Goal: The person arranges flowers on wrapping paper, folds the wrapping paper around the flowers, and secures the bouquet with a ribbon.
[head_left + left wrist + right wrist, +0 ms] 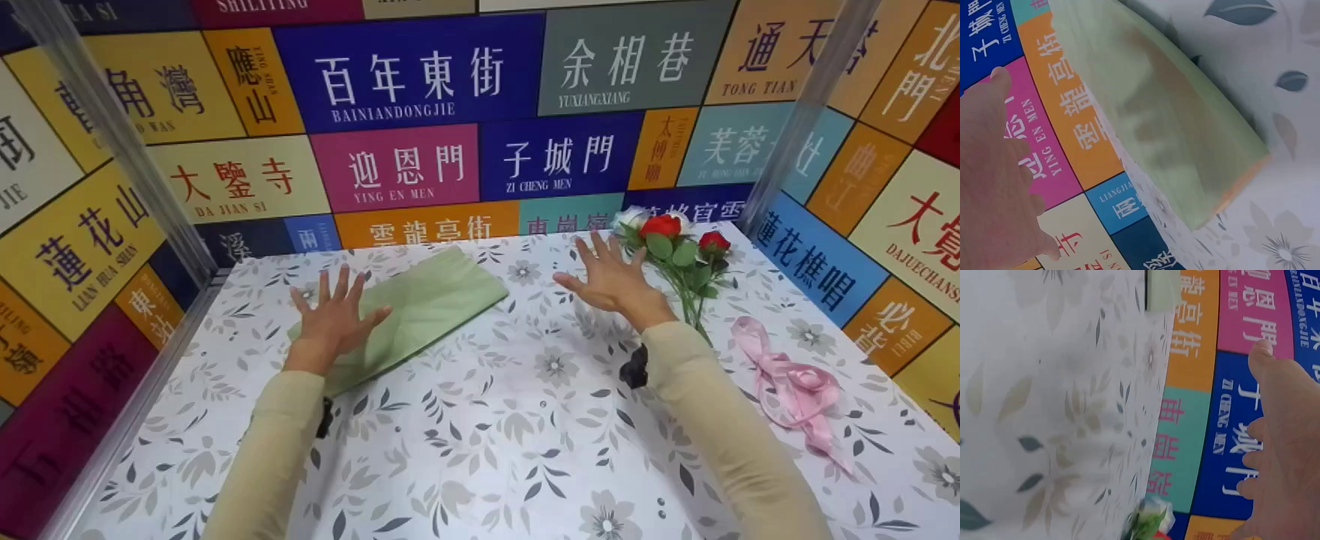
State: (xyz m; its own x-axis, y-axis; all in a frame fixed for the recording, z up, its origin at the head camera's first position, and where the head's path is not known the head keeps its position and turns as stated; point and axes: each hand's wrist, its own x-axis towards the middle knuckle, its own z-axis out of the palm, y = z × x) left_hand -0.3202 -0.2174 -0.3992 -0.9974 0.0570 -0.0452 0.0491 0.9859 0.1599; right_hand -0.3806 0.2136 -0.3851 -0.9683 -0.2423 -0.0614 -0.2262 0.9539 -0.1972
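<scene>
My left hand [334,322] is held with its fingers spread over the left part of a folded sheet of pale green paper [427,300]. In the left wrist view the hand's shadow falls on the green paper [1185,129], and nothing is in its grasp. My right hand [615,281], fingers likewise spread, hovers just left of a bunch of roses [682,247] with red and white blooms and green stems. Nothing is between its fingers in the right wrist view, where a bit of the roses [1151,520] shows at the bottom.
A loosely looped pink ribbon [795,382] lies on the right of the table [465,450], which has a floral-patterned white cover. Clear upright posts [142,150] stand at the back corners. Behind them rise walls of coloured signs [412,67].
</scene>
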